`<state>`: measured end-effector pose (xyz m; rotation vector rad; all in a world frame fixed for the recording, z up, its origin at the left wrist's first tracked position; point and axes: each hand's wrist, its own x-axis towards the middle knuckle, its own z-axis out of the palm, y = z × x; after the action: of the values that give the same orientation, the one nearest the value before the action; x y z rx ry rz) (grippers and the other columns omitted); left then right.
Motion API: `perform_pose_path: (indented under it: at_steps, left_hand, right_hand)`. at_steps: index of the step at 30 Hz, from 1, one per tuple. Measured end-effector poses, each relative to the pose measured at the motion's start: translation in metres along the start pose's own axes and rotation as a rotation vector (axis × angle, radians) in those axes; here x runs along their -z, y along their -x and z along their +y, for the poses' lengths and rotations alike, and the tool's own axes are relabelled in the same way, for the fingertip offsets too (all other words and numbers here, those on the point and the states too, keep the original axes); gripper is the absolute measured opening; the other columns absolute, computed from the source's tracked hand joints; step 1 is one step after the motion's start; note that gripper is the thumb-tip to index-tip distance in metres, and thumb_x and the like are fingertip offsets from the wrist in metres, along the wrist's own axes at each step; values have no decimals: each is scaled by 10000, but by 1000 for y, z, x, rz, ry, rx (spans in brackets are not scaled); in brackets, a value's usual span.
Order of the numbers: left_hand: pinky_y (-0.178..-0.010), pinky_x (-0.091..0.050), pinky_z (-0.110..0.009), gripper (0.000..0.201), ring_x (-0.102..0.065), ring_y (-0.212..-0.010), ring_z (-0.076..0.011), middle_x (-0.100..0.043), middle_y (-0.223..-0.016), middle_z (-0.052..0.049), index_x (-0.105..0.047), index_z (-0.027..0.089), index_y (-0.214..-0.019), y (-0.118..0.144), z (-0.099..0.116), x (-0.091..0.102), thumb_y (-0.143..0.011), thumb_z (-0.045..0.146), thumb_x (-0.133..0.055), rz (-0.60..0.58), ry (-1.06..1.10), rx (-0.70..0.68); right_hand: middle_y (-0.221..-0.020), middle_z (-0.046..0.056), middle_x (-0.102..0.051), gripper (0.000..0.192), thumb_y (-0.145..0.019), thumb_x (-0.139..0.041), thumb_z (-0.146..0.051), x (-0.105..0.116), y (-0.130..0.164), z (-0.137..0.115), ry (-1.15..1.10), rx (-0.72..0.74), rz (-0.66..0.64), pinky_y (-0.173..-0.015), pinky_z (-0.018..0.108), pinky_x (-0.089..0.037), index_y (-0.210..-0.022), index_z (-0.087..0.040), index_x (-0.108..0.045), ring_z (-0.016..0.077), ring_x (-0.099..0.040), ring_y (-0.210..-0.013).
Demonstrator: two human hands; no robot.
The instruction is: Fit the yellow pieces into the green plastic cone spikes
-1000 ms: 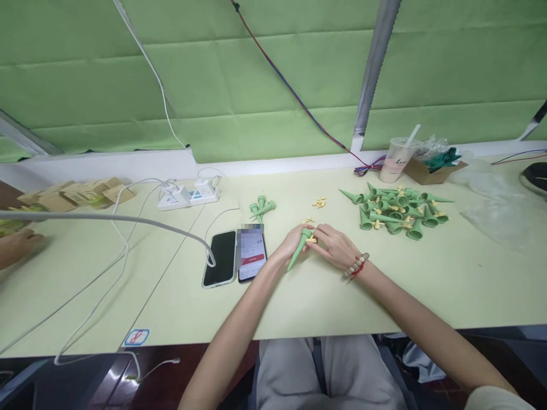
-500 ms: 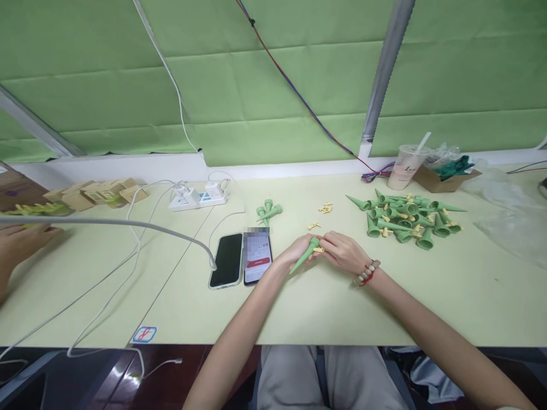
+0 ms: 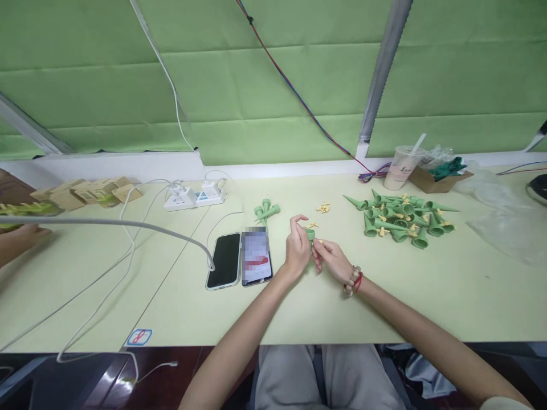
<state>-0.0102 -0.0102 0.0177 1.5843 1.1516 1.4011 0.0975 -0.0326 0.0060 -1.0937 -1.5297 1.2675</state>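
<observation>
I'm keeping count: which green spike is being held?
The spike in the left hand, rim up; the others lie on the table, in the large pile or the small cluster.

Both bare forearms of the seated person reach over the desk (image 3: 384,296), crossing its front edge well apart and converging above its middle. The left forearm (image 3: 252,324) leads to a left hand (image 3: 298,250) held upright above the desk, one finger lifted and hooked at the tip, the others curled and partly hidden. The right forearm (image 3: 410,316) ends in a right hand (image 3: 337,261) with thumb and forefinger pinched just beside the left hand, remaining fingers curled beneath. The right wrist (it wears beads and a red cord) is over the desk; the lap (image 3: 299,376) sits below its front edge.
</observation>
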Motion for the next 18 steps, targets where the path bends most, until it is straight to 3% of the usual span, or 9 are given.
perform_pose_path:
  at_steps: [3, 6, 8, 10, 12, 15, 18]
  left_hand:
    - [-454, -246, -205, 279, -268, -419, -94, -262, -482, 79, -382, 207, -994, -5, -1, 2, -905, 400, -201, 137, 10, -13]
    - [-477, -271, -214, 280, -269, -445, -102, -259, -509, 65, -398, 211, -952, -12, -1, 6, -898, 418, -216, 266, 22, 9]
    - [-495, -296, -215, 274, -288, -468, -104, -304, -545, 49, -405, 213, -938, -15, -1, 8, -897, 413, -222, 298, 39, 33]
    - [-503, -321, -208, 263, -314, -490, -103, -352, -590, 32, -409, 217, -931, -17, -1, 10, -898, 402, -224, 299, 65, 60]
    - [-506, -346, -194, 252, -347, -517, -99, -397, -649, 16, -412, 221, -919, -17, -1, 11, -898, 389, -225, 290, 95, 79]
    - [-522, -384, -170, 236, -411, -588, -86, -449, -781, -10, -422, 223, -892, -18, -1, 13, -891, 387, -251, 300, 146, 91]
    - [-487, -393, -166, 263, -417, -557, -78, -452, -801, -2, -427, 237, -889, -20, -2, 14, -880, 428, -245, 282, 235, 180]
  right_hand:
    - [-550, 16, -557, 554, -848, -279, -578, 16, -11, -1, 173, 33, -17, -466, 244, -400, -652, -158, -582, 111, -492, -446]
    - [-725, 38, -645, 379, -874, -375, -433, 34, -30, 5, 485, 145, 190, -563, 263, -438, -824, -172, -645, 133, -556, -567]
    - [-876, 61, -658, 239, -860, -446, -293, 40, -46, 13, 737, 255, 261, -696, 295, -454, -921, -183, -650, 171, -593, -768]
    - [-962, 89, -643, 236, -848, -456, -183, 42, -62, 22, 911, 359, 224, -797, 317, -441, -999, -175, -637, 190, -567, -936]
    - [-1010, 103, -627, 223, -832, -484, -159, 40, -76, 30, 1013, 365, 187, -806, 314, -446, -983, -177, -649, 184, -564, -961]
    - [-870, 81, -658, 192, -821, -497, -155, 38, -86, 35, 1006, 314, 151, -751, 299, -471, -819, -186, -687, 174, -599, -873]
    - [-783, 69, -674, 153, -764, -547, -143, 39, -85, 32, 792, 251, 211, -720, 315, -494, -762, -177, -696, 172, -623, -769]
